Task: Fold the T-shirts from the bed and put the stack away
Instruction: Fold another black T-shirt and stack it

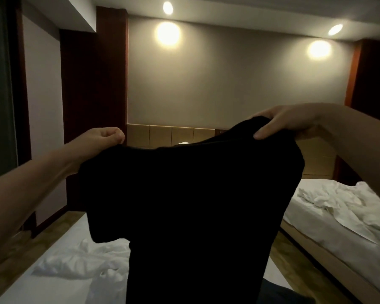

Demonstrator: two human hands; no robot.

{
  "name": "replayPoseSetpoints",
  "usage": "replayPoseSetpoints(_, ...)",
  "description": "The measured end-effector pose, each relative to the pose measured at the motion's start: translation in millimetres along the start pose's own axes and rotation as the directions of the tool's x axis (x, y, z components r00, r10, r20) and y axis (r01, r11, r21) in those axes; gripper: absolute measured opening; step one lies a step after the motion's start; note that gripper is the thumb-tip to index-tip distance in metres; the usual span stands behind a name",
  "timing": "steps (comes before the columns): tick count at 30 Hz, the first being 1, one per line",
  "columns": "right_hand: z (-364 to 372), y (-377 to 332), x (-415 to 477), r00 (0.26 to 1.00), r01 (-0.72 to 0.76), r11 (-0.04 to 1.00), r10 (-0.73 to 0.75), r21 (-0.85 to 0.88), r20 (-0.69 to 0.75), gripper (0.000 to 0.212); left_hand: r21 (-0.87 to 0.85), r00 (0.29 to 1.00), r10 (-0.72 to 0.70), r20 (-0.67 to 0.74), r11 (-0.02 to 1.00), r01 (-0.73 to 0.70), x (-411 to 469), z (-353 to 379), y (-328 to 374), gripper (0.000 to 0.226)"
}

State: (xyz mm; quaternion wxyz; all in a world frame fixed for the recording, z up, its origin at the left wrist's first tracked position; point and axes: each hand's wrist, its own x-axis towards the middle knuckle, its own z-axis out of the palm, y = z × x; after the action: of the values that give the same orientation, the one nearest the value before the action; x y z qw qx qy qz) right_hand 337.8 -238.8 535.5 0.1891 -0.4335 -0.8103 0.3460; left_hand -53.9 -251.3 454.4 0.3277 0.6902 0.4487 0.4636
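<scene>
A black T-shirt (191,205) hangs in the air in front of me, held up by its shoulders above the near bed (59,288). My left hand (105,138) pinches the shirt's left shoulder with the fingers closed. On the other side, my right hand (281,123) grips the right shoulder, fingers curled over the fabric. The shirt's body drops down and hides the middle of the bed. A crumpled white garment (83,260) lies on the bed at lower left. A dark piece of cloth (276,292) shows at the lower right of the shirt.
A second bed (342,218) with rumpled white sheets stands to the right, across a narrow strip of wooden floor (294,255). A padded headboard (169,136) runs along the far wall. Dark wooden panels (92,84) stand at the left.
</scene>
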Motion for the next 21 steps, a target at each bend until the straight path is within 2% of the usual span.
replayPoseSetpoints(2, -1, 7, 4, 0.999, -0.032, 0.999, 0.032, -0.027, 0.015, 0.077, 0.071, 0.987, -0.058, 0.151, 0.996, 0.048, -2, -10, -8, 0.073)
replayPoseSetpoints(4, 2, 12, 9, 0.999, -0.03, 1.0, 0.03, 0.005, -0.044, 0.06, 0.062, 0.961, -0.084, 0.262, 0.996, 0.07, -1, -16, -14, 0.086)
replayPoseSetpoints(6, 11, 15, 14, 0.988, 0.002, 0.998, 0.007, 0.063, -0.153, 0.03, 0.039, 0.961, -0.081, 0.264, 0.997, 0.073, -3, -18, -15, 0.082)
replayPoseSetpoints(7, 19, 17, 17, 0.977, 0.006, 0.996, 0.013, 0.089, -0.213, 0.013, 0.061, 0.964, -0.077, 0.254, 0.996, 0.063, -4, -18, -15, 0.078)
replayPoseSetpoints(8, 27, 22, 20, 0.966, 0.002, 0.995, 0.023, 0.098, -0.256, 0.005, 0.112, 0.968, -0.081, 0.237, 0.992, 0.055, -6, -16, -15, 0.075)
replayPoseSetpoints(10, 43, 33, 27, 0.959, -0.037, 0.996, 0.057, 0.078, -0.279, 0.01, 0.317, 0.977, -0.096, 0.19, 0.948, 0.031, -8, -10, -18, 0.065)
replayPoseSetpoints(13, 59, 41, 33, 0.969, -0.071, 0.981, 0.111, 0.182, -0.219, 0.009, 0.585, 0.995, -0.064, 0.071, 0.811, 0.01, -9, 6, -23, 0.011)
replayPoseSetpoints(14, 63, 42, 34, 0.973, -0.074, 0.967, 0.124, 0.246, -0.194, 0.01, 0.638, 0.999, -0.034, 0.022, 0.77, 0.012, -9, 9, -25, 0.009)
replayPoseSetpoints(15, 65, 43, 35, 0.976, -0.082, 0.951, 0.137, 0.298, -0.171, 0.011, 0.656, 1.0, -0.014, -0.024, 0.754, 0.026, -9, 11, -26, 0.01)
replayPoseSetpoints(17, 73, 46, 37, 0.979, -0.104, 0.934, 0.157, 0.343, -0.13, 0.015, 0.604, 0.995, -0.026, -0.095, 0.793, 0.079, -9, 11, -29, 0.009)
replayPoseSetpoints(21, 85, 47, 42, 0.976, -0.15, 0.913, 0.198, 0.379, -0.091, 0.018, 0.385, 0.976, -0.202, -0.08, 0.897, 0.217, -14, 16, -33, 0.008)
